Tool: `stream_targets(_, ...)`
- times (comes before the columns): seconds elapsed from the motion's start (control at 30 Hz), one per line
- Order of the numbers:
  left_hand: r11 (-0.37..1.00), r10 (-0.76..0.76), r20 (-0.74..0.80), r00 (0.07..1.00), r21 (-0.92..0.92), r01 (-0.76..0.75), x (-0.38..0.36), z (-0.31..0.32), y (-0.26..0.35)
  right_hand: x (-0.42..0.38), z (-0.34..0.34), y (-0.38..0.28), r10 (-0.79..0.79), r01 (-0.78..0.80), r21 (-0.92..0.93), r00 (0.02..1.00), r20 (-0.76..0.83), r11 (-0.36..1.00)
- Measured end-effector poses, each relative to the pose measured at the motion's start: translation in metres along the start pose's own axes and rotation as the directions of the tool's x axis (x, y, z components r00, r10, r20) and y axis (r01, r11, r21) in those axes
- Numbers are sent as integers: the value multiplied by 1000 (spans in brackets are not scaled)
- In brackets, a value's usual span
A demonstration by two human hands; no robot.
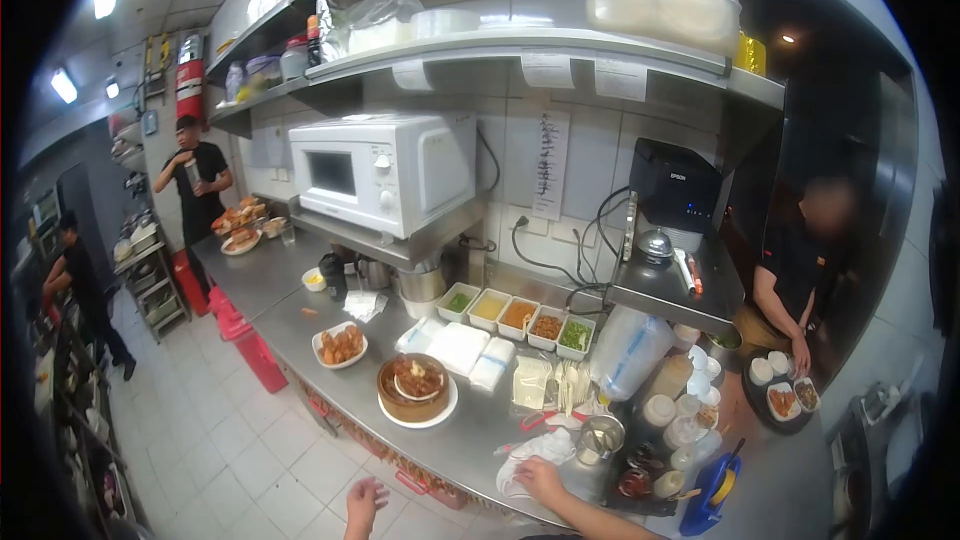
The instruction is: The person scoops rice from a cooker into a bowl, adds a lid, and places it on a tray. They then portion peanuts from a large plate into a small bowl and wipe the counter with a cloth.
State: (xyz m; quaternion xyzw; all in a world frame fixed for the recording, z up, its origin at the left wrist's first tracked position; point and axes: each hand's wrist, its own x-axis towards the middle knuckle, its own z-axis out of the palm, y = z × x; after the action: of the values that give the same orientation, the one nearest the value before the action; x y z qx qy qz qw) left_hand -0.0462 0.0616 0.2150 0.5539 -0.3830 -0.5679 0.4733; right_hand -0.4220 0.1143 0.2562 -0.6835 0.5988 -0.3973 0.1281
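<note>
My right hand (541,482) rests on a crumpled white cloth (528,460) at the front edge of the steel counter (470,460); its fingertips press into the cloth. Just beyond the cloth are red-handled scissors (548,420) and a small metal cup (601,436). My left hand (367,502) is raised over the floor in front of the counter, fingers apart and slightly curled, holding nothing. Beyond it, a bamboo steamer (412,402) with brown food in a small bowl stands on a white plate (420,424). A white dish of fried food (340,345) is further left.
Sauce containers (660,410) and a blue tape dispenser (712,495) stand at right. Trays of toppings (517,316) line the back, below a microwave (385,175) and a printer (675,190). A person (800,270) reaches toward a round tray at right; two people are at left.
</note>
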Motion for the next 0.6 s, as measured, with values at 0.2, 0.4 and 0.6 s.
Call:
stream_targets(0.2,995,-92,203,975,-2,95,146,15,95,-3,15,-17,278,-315,-80,911,-304,946)
stream_targets(0.4,955,-296,484,823,134,265,247,22,115,15,34,-62,206,-354,-187,818,-537,916)
stream_targets(0.6,779,182,358,916,515,-356,265,54,142,101,88,-62,499,-461,196,827,-259,865)
